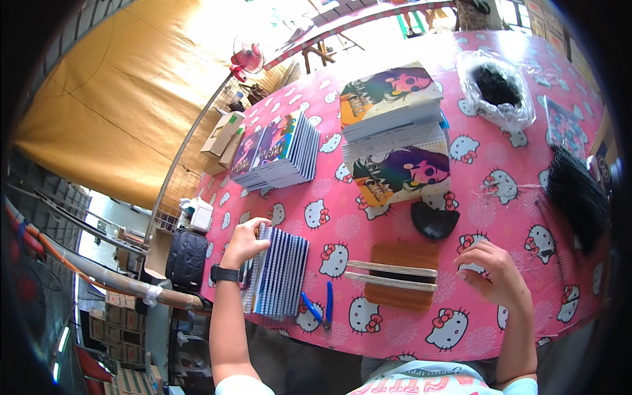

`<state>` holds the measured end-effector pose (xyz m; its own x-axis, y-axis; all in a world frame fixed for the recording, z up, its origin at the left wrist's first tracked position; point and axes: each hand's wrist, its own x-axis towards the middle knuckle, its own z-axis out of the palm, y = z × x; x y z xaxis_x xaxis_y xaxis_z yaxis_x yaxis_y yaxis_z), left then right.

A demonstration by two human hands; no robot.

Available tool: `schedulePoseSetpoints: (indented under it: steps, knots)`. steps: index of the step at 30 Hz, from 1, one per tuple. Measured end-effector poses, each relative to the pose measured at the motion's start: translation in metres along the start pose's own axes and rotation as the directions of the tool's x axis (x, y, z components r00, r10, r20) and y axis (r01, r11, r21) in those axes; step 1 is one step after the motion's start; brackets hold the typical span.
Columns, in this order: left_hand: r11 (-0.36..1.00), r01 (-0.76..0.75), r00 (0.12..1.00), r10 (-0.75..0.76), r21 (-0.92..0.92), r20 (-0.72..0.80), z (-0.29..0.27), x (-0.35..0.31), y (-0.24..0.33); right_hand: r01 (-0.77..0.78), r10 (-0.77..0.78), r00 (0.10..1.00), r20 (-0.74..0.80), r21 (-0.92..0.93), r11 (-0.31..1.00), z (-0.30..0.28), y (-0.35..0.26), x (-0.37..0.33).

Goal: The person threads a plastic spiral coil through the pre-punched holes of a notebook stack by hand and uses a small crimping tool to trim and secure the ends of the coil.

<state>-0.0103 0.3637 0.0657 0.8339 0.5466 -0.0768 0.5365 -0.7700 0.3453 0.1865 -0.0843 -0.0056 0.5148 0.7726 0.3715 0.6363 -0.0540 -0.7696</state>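
Head view: left hand grips stacked spiral notebooks by their far end, near-left on pink table; right hand empty, fingers loosely curled; clear plastic bag, far right, holds black bundle

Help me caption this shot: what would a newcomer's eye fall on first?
Probably the bright pink tablecloth, spread across much of the view. Next come the colourful-covered books stacked toward its far side. Nearer, the left hand is at a striped stack on the left, and the right hand hovers open, right of a brown board.
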Motion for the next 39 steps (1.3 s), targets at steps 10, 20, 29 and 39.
schedulePoseSetpoints:
  steps: [10,20,29,39]
  knots:
    - [0.998,-0.018,0.984,0.009,-0.054,-0.176,0.004,0.007,-0.004,-0.004,0.007,0.999,-0.045,0.045,0.999,-0.002,0.018,-0.006]
    - [0.989,-0.117,0.977,0.099,-0.085,-0.191,0.002,-0.006,-0.009,-0.044,0.047,0.998,-0.042,0.067,0.997,0.003,0.029,-0.009]
    - [0.982,-0.19,0.982,0.19,-0.008,-0.017,0.017,-0.015,-0.029,0.003,-0.003,1.0,-0.006,0.017,1.0,0.003,0.032,0.007]
    - [0.881,-0.456,0.84,0.473,0.126,-0.266,0.029,-0.092,0.111,0.206,-0.536,0.816,-0.216,-0.757,0.62,0.015,0.043,0.164]
